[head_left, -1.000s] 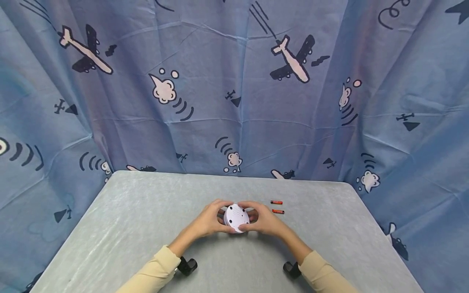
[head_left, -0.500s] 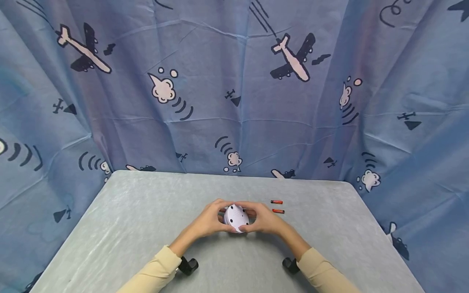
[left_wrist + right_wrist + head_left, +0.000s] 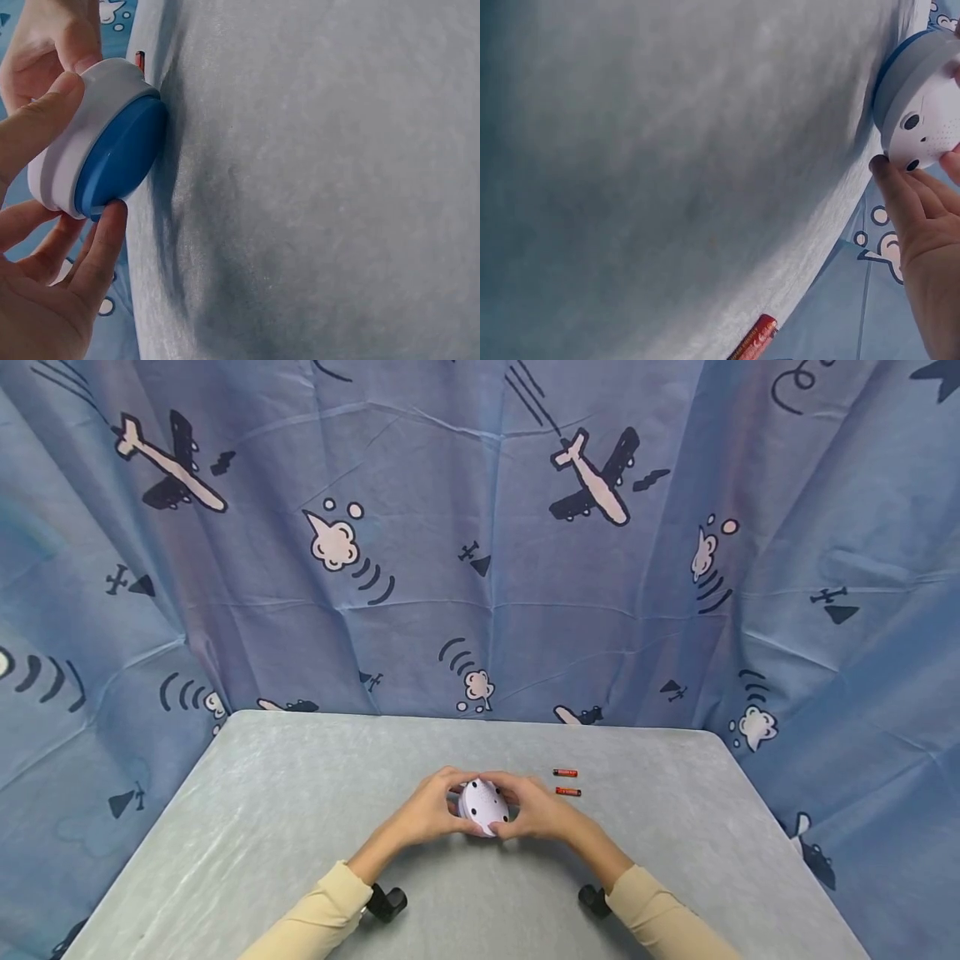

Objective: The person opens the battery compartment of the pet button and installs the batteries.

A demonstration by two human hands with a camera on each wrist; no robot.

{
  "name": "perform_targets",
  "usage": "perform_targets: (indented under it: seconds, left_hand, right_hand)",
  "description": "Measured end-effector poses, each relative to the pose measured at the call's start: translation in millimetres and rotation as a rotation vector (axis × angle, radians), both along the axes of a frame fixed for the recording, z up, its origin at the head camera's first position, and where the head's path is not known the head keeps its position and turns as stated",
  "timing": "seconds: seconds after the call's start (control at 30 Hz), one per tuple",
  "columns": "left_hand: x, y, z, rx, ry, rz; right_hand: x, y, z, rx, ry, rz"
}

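A round white device (image 3: 483,803) with a blue dome (image 3: 124,154), which looks like a push-button buzzer, is held over the table's middle. Its white base (image 3: 928,124), with black feet and small perforations, faces up toward the head view. My left hand (image 3: 429,810) grips its left side between thumb and fingers, one fingertip touching the blue dome's edge. On the opposite side, my right hand (image 3: 538,808) grips the rim with thumb and fingers. Two red batteries (image 3: 567,792) lie on the table just beyond the right hand. Part of the dome is hidden in the head view.
The grey-white table (image 3: 300,777) reaches back to a blue curtain (image 3: 420,468) printed with planes. Black wrist mounts (image 3: 386,903) sit at both forearms. One red battery (image 3: 754,339) shows near the lower edge of the right wrist view.
The right hand's fingers have shifted slightly left along the device's far edge. Both hands keep their hold, and the device stays in nearly the same place. The batteries have not moved.
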State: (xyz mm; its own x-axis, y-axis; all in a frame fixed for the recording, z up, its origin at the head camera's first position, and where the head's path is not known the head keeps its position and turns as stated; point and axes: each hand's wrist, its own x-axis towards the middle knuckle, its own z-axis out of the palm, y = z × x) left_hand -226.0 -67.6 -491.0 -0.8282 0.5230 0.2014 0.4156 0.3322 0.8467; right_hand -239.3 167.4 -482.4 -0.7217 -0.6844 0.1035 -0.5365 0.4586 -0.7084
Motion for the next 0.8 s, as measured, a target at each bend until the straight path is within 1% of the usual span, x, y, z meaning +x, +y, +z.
perform_targets:
  seconds: [0.3,0.5,0.67,0.8]
  left_hand:
    - [-7.5,-3.0,1.7,0.001,-0.024,-0.010]
    - [-8.0,-3.0,4.2,-0.008,-0.022,-0.020]
    - [-8.6,-5.4,2.4,-0.019,-0.048,-0.011]
    - [-8.3,-6.2,1.8,-0.012,-0.067,-0.005]
  right_hand:
    - [-4.1,-5.5,2.1,0.088,0.050,-0.020]
    - [-3.4,-4.1,4.3,0.053,0.027,0.002]
    - [-3.6,-2.9,3.0,0.073,0.022,0.020]
    - [-2.1,-0.4,3.5,0.052,-0.015,0.015]
